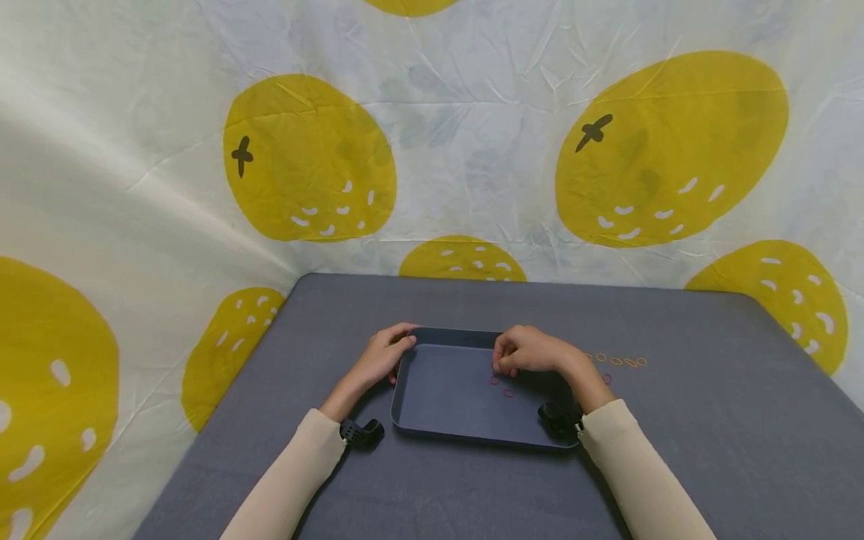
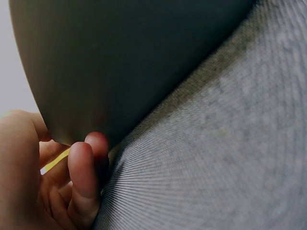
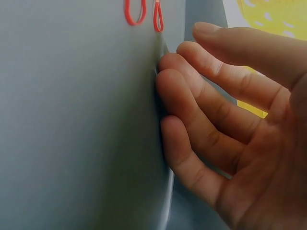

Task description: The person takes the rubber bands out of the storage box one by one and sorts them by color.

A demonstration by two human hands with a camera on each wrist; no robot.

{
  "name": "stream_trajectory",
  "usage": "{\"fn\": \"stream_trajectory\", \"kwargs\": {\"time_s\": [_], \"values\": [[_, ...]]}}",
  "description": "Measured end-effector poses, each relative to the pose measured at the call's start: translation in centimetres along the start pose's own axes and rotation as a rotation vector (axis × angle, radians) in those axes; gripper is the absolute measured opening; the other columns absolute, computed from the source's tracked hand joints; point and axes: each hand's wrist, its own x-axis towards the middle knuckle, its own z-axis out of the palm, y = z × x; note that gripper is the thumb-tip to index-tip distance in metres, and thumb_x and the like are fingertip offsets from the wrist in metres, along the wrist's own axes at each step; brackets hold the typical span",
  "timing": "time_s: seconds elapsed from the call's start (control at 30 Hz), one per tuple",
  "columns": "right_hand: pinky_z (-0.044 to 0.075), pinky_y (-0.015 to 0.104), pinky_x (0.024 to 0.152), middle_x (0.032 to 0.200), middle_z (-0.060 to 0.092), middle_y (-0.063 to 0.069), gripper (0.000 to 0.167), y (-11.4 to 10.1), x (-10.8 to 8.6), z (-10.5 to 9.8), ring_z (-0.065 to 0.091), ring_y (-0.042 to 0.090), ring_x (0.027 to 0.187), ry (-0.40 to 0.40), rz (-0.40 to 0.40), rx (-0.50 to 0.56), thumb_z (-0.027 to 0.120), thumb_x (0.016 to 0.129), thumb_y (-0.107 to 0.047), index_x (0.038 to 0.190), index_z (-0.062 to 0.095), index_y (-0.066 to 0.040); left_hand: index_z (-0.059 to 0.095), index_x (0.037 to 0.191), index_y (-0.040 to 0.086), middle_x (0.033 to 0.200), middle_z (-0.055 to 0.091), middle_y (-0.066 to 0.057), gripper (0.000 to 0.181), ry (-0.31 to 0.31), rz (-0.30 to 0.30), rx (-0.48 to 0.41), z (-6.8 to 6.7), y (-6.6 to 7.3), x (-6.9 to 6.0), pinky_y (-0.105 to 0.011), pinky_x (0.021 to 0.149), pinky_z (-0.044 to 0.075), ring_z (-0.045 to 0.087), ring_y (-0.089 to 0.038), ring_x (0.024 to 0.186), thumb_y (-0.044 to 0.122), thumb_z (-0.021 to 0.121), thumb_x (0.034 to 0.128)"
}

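A dark grey rectangular tray (image 1: 445, 401) lies on the table. My left hand (image 1: 381, 354) holds its far left corner, thumb over the rim and fingers curled against the outer wall (image 2: 110, 62). Inside the tray, my right hand (image 1: 536, 350) is lowered with its fingertips touching the floor. In the right wrist view its fingers (image 3: 177, 91) are loosely bent, the thumb stands apart from them, and nothing is visible between. Two small red rubber bands (image 3: 136, 24) lie on the tray floor, close to those fingertips.
Several yellow-orange rubber bands (image 1: 616, 364) lie in a row on the grey table (image 1: 715, 420), right of the tray. One more red band (image 1: 607, 383) lies there near the right wrist. A white cloth (image 1: 472, 172) with yellow fruit prints hangs behind and to the left.
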Motion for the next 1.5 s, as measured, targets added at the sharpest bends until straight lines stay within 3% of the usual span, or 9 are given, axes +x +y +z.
{"fn": "stream_trajectory", "kwargs": {"time_s": [0.43, 0.63, 1.5], "values": [[0.054, 0.028, 0.068, 0.084, 0.073, 0.007, 0.018, -0.1, 0.3, 0.5, 0.067, 0.017, 0.074, -0.001, 0.013, -0.027, 0.063, 0.102, -0.016, 0.094, 0.075, -0.005, 0.064, 0.14, 0.028, 0.121, 0.072, -0.007, 0.034, 0.003, 0.015, 0.017, -0.1, -0.3, -0.1, -0.041, 0.043, 0.055, 0.05, -0.019, 0.039, 0.032, 0.054, 0.1078], [0.054, 0.029, 0.067, 0.084, 0.073, 0.006, 0.019, 0.1, 0.3, 0.7, 0.067, 0.017, 0.073, -0.002, 0.012, -0.034, 0.063, 0.103, -0.016, 0.094, 0.075, -0.006, 0.062, 0.143, 0.025, 0.119, 0.073, -0.012, 0.036, -0.003, 0.024, 0.028, -0.1, -0.4, 0.0, -0.04, 0.043, 0.055, 0.052, -0.02, 0.039, 0.032, 0.055, 0.1079], [0.047, 0.026, 0.06, 0.076, 0.069, 0.004, 0.019, 0.3, 0.8, 1.7, 0.061, 0.014, 0.066, 0.023, -0.009, -0.045, 0.065, 0.102, -0.017, 0.088, 0.075, -0.008, 0.064, 0.142, 0.023, 0.125, 0.072, -0.011, 0.037, 0.017, 0.007, 0.038, 0.0, -0.2, -0.1, -0.039, 0.041, 0.054, 0.051, -0.019, 0.039, 0.032, 0.054, 0.1075]]}}
